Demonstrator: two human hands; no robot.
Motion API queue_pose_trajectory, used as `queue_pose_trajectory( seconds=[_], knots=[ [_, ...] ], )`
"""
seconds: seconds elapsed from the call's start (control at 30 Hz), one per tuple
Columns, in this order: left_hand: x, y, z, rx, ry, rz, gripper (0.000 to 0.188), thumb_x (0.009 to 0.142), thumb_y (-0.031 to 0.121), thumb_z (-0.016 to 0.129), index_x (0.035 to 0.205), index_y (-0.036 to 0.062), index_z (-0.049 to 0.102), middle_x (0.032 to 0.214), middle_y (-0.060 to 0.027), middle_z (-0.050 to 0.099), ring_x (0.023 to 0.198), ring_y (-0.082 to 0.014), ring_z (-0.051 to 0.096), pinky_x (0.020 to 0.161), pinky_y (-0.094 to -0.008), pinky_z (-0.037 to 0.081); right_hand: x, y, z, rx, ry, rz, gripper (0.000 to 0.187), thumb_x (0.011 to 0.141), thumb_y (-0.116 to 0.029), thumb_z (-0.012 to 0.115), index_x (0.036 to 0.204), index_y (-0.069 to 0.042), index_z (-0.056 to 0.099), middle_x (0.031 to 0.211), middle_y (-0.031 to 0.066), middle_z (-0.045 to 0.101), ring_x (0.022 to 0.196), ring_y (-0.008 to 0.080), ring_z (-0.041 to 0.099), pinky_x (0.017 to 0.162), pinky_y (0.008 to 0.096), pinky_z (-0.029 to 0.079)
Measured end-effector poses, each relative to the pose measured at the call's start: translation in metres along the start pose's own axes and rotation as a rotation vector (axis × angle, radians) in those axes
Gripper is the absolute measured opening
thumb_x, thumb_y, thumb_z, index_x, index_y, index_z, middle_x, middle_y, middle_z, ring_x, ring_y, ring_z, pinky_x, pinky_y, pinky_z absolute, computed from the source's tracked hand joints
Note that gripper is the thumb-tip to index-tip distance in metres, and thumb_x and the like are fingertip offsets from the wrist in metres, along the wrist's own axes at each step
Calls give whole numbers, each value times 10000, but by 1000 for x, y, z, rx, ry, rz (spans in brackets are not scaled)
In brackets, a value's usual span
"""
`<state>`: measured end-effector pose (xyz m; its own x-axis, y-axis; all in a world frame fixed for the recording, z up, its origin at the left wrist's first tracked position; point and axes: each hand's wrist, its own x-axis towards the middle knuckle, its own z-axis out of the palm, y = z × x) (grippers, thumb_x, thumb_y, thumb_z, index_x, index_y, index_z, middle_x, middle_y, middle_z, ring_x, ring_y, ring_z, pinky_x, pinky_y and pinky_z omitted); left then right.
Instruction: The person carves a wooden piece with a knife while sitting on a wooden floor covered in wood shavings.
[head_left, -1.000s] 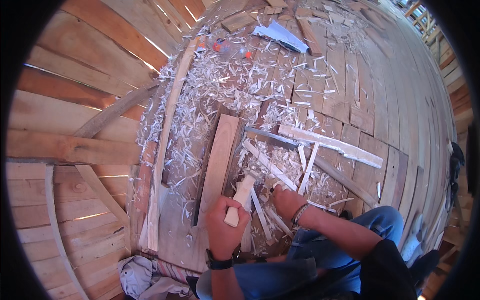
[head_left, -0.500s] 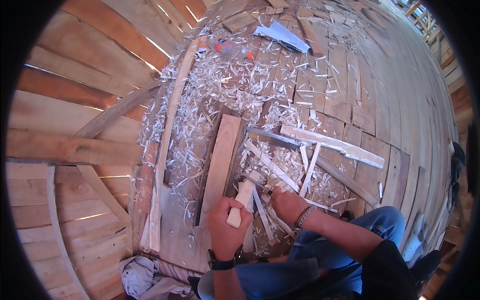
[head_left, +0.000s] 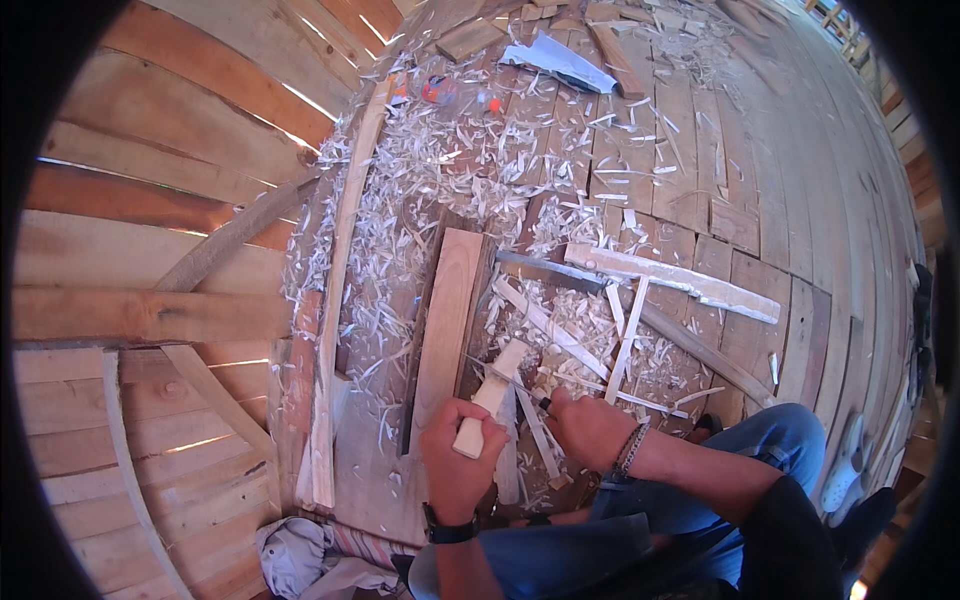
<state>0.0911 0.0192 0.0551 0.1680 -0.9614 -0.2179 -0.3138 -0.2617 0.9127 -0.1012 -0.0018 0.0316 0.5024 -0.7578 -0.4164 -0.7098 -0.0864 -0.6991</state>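
Note:
My left hand (head_left: pixel 450 448) is wrapped round the lower part of a pale carved piece of wood (head_left: pixel 492 392), which points up and away from me. Closed on a dark handle, my right hand (head_left: pixel 592 432) holds a knife (head_left: pixel 524 389). Its thin blade reaches left to the upper part of the wood and appears to touch it. Wood shavings (head_left: pixel 575 325) are heaped beyond my hands. Left of the carved piece lies a thick reddish plank (head_left: pixel 452 300).
A long strip of wood (head_left: pixel 350 220) runs along the left. Ahead lie a whitish board (head_left: pixel 670 280), a round pole (head_left: pixel 705 360) and thin sticks (head_left: pixel 627 340). Farther off are a plastic bottle (head_left: pixel 437 91) and a light-blue sheet (head_left: pixel 560 62). A grey cloth (head_left: pixel 295 550) sits at lower left.
My right hand has shifted slightly right and nearer to me, and the knife's blade and handle show more plainly. My left hand keeps its hold on the wood.

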Motion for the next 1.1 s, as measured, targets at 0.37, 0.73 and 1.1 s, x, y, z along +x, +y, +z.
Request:
queue_pose_trajectory(
  seconds=[0.37, 0.73, 1.1],
  knots=[
    [1, 7, 5, -57, -35, -33, 115, 758, -8, 636, 831, 10, 549, 687, -96, 646, 660, -166, 665, 601, -276, 513, 14, 36, 12, -118, 56, 113, 248, 915, -208, 474, 966, 33, 448, 651, 264, 605, 659, 444, 625, 619, 523, 504],
    [0, -1, 1, -31, -36, -37, 123, 758, -13, 635, 840, 12, 546, 684, -87, 631, 671, -161, 659, 604, -277, 511, 7, 9, 5, -7, 8, 48, 232, 906, -162, 440, 958, 63, 459, 696, 253, 626, 682, 421, 639, 614, 493, 519],
    [-1, 9, 4, -60, -50, -67, 108, 780, -9, 621, 841, -2, 532, 694, -87, 632, 666, -165, 665, 614, -274, 529, 12, 16, 7, -62, -5, 104, 188, 846, -79, 450, 956, 71, 477, 731, 246, 632, 694, 392, 659, 602, 460, 541]
  ],
)
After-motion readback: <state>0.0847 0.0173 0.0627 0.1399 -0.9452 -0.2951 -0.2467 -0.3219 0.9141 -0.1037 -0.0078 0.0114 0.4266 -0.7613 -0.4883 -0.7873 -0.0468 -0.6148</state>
